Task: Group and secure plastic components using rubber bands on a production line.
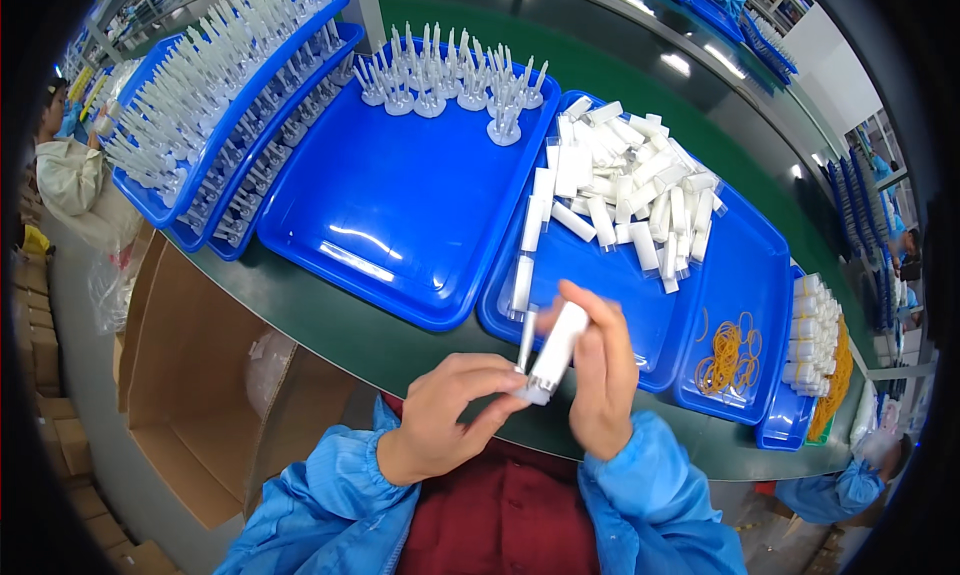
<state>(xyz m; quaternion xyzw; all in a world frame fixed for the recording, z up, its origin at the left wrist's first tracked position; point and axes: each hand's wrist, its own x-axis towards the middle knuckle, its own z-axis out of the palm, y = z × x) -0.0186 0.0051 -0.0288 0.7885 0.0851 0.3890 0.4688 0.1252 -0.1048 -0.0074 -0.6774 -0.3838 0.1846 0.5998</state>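
Over the table's near edge, my left hand (450,415) pinches the translucent base of a thin white stick-like piece (527,342) that points upward. Right beside that stick, a short white cylinder (563,343) stands tilted, its lower end at the translucent base. The fingers of my right hand (603,375) are curled round the cylinder, slightly smeared by motion. Beyond my hands, a blue tray (640,340) holds a heap of white cylinders (635,180) with clear film edges. More stick-like pieces (430,75) stand upright on round bases in the far part of the large blue tray (385,210) to the left.
Stacked blue trays (215,190) full of stick pieces rise at the left. Rubber bands (732,360) lie in a blue tray at the right, with bundled white tubes (812,335) beyond. An open cardboard box (200,395) stands below the table's left edge. Other people work around.
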